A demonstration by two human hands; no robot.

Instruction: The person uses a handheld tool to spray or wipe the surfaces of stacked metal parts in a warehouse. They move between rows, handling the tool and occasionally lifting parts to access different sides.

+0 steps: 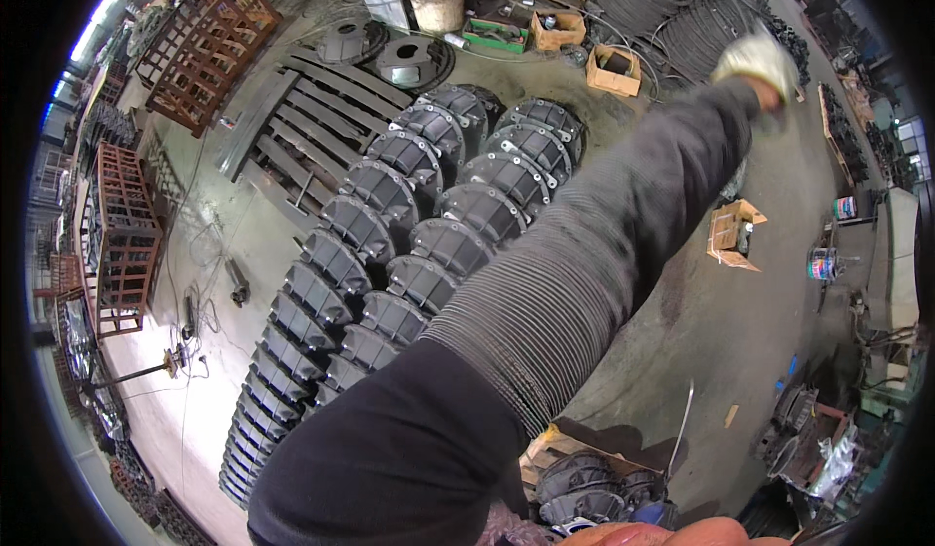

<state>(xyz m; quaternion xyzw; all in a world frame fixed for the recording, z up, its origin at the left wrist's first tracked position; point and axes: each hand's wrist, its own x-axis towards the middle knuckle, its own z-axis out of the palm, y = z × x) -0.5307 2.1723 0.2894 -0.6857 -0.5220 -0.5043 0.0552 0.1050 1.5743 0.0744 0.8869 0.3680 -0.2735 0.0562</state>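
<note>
Raising our gloved right hand (758, 62), grip unclear, above rows of dark domed castings (409, 225) on the floor (740, 322).

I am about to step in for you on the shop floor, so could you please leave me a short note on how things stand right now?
Right hand: gloved, arm stretched out and raised over the floor; whether it holds anything cannot be told from this view.
Left hand: not in view.
Parts: dark round flanged castings lie in two long rows on the concrete floor; a few more sit on a wooden pallet near the feet.
Nearby: open cardboard boxes and rust-coloured crates.
Done or left: cannot be judged from this view.
</note>
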